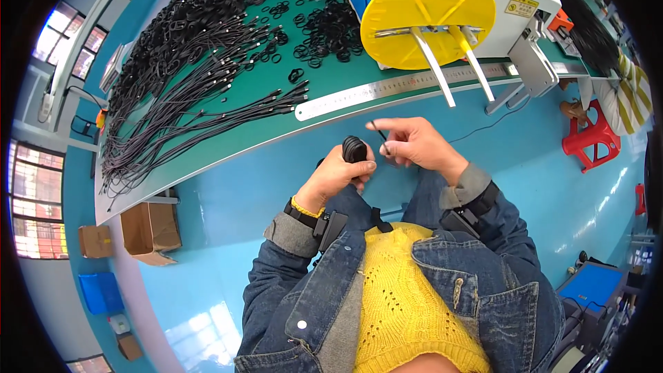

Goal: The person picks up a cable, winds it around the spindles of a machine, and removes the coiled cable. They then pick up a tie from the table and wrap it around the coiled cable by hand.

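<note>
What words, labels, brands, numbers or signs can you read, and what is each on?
Nothing is clear enough to quote.
Long silver metal ruler along the green tabletop's edge: scale marks and figures, too small to read reliably.
Yellow rectangular label on the boxy white machine: dark symbols and print, too small to read.
Coiled black cable bundle in the left hand: no visible print.

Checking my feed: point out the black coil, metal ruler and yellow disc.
Black coil point(354, 150): head view, its rounded loops.
Metal ruler point(388, 88): head view, its flat face.
Yellow disc point(423, 15): head view, its front face.
</note>
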Demonstrator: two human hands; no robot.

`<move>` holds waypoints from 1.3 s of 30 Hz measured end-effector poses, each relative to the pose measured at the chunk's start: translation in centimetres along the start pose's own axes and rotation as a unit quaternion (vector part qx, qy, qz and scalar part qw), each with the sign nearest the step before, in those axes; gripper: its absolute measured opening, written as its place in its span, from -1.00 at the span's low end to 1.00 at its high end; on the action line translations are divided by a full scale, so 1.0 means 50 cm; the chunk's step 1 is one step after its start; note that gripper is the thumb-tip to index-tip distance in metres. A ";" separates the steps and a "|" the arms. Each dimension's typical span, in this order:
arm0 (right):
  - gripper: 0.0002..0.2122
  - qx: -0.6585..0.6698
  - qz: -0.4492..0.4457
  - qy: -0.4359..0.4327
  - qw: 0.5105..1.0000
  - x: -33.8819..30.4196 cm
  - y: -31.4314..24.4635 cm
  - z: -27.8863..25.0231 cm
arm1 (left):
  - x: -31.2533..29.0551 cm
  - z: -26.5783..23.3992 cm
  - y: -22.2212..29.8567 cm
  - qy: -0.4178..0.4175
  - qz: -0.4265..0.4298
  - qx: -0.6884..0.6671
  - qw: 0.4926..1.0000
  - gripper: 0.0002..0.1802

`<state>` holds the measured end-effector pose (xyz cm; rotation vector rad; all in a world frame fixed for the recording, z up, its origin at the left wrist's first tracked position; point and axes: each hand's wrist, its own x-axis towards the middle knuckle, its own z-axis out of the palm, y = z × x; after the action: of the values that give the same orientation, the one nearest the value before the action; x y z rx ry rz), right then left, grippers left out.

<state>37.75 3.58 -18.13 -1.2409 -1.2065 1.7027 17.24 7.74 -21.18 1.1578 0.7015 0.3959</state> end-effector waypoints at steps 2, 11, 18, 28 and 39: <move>-0.65 -0.272 -0.139 0.002 0.952 -0.007 -0.038 0.008 | 0.002 0.006 -0.002 -0.023 -0.027 0.020 0.999 -0.89; -0.62 -0.351 -0.228 -0.069 0.906 0.045 0.024 0.017 | -0.001 0.013 -0.004 -0.073 -0.068 0.030 0.995 -0.74; -0.82 0.089 0.005 0.061 0.994 0.016 0.081 0.012 | -0.026 0.006 -0.020 -0.045 -0.063 -0.154 0.985 -0.68; -0.58 -0.505 -0.109 0.104 0.850 0.044 0.016 0.101 | 0.012 0.050 -0.046 0.089 0.094 0.251 0.959 -0.89; -0.41 -0.449 -0.388 0.104 0.798 0.069 0.043 0.055 | 0.004 0.024 -0.051 0.081 -0.079 -0.332 0.936 -0.69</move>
<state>34.09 5.27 -20.92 -1.0970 -2.0978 0.3343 18.05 6.11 -23.33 0.4278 0.7201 0.5426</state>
